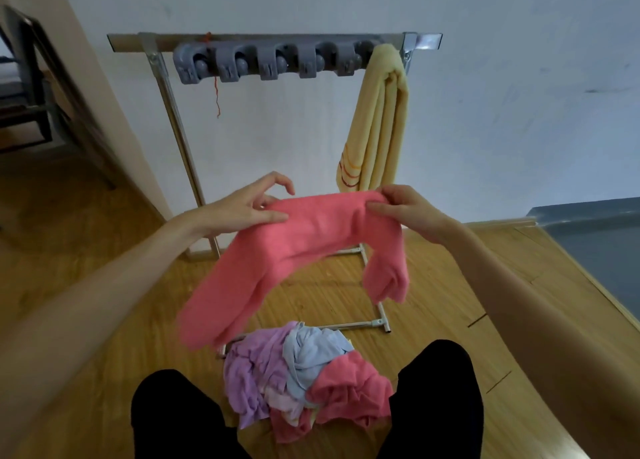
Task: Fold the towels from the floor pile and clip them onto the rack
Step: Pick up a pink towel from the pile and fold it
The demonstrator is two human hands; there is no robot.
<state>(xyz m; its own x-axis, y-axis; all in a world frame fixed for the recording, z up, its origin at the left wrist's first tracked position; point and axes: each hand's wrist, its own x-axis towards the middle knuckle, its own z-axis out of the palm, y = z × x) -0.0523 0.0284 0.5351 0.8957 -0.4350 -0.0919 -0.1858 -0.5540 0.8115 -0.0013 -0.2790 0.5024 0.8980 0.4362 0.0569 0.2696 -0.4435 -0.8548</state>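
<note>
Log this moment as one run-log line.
phase: folding | left hand and right hand: holding pink towel | rack: yellow towel clipped | floor pile: remaining

My arms are bare from the wrists right up to where they leave view; I wear no sleeves, watch or bracelet that I can see. My left hand [242, 209] and right hand [405, 209] carry no rings or gloves. Below the hands, my legs are covered in plain black trousers [173, 420], with no pattern or seam showing.
</note>
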